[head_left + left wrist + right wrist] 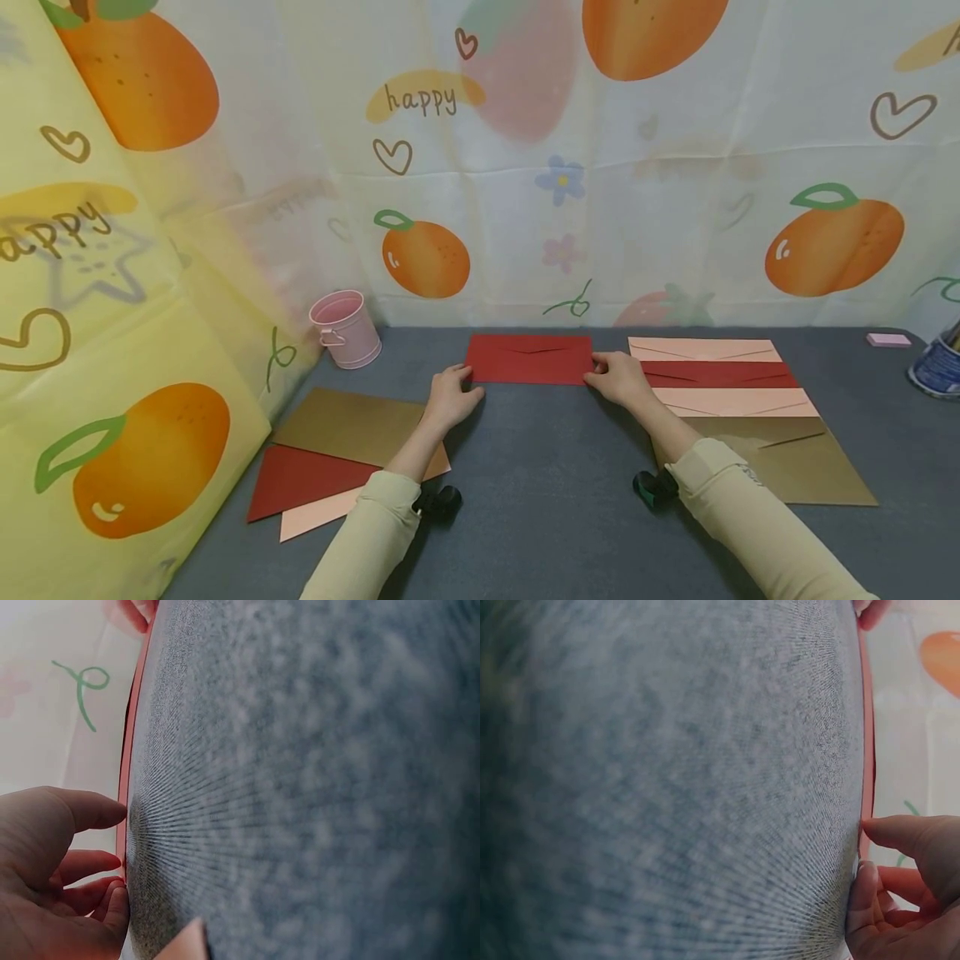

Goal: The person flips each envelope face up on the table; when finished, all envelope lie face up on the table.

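A red envelope (pixel 530 359) lies on the dark grey table near its back edge, its pointed flap facing up. My left hand (pixel 452 395) holds its left end between bent fingers and thumb. At the opposite end, my right hand (pixel 619 377) grips the right edge in the same way. Seen edge-on, the envelope is a thin red strip (pixel 133 727) in the left wrist view, with the left hand's fingertips (pixel 112 814) against it. In the right wrist view the right hand's fingertips (pixel 877 829) touch the strip.
Left of centre, a gold envelope (pixel 345 425), a red one (pixel 307 483) and pale pink ones (pixel 322 512) overlap. At right lies an overlapping column of pink, red and gold envelopes (pixel 795 475). A pink bucket (pixel 356 337), pink block (pixel 888 340) and blue tin (pixel 937 367) stand farther back.
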### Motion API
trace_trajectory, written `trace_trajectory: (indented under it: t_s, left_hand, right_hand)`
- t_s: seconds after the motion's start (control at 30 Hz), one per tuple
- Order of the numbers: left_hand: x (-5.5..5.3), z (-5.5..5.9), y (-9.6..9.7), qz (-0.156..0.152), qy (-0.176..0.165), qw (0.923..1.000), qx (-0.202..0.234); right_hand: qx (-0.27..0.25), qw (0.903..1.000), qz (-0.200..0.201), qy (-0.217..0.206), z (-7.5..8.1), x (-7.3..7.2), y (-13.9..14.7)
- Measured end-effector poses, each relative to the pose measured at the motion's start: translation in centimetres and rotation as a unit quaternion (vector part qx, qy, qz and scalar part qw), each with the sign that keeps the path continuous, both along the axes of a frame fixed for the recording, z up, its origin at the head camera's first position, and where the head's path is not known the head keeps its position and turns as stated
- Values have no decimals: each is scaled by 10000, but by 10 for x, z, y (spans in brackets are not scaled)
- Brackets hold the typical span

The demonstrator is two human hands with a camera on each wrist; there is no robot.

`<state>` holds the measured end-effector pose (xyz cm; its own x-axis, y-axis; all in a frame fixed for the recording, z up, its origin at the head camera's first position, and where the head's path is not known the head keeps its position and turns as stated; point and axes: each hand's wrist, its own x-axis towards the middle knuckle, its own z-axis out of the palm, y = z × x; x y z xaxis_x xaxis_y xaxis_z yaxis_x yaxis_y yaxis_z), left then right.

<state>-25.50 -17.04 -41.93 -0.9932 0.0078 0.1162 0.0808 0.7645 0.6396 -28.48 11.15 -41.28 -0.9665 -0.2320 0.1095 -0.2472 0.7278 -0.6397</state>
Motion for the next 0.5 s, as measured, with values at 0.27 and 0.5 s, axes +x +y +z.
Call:
trace_trajectory:
  t_s: [0.27,0.5]
  left_hand:
    - [1,-1,-1,-59,-33,10000,52]
    - [5,3,-3,-272,-188,9994,-126]
  right_hand:
    - [16,10000,-4,58,1,1,0]
    - [-55,10000,-4,12,-1,1,0]
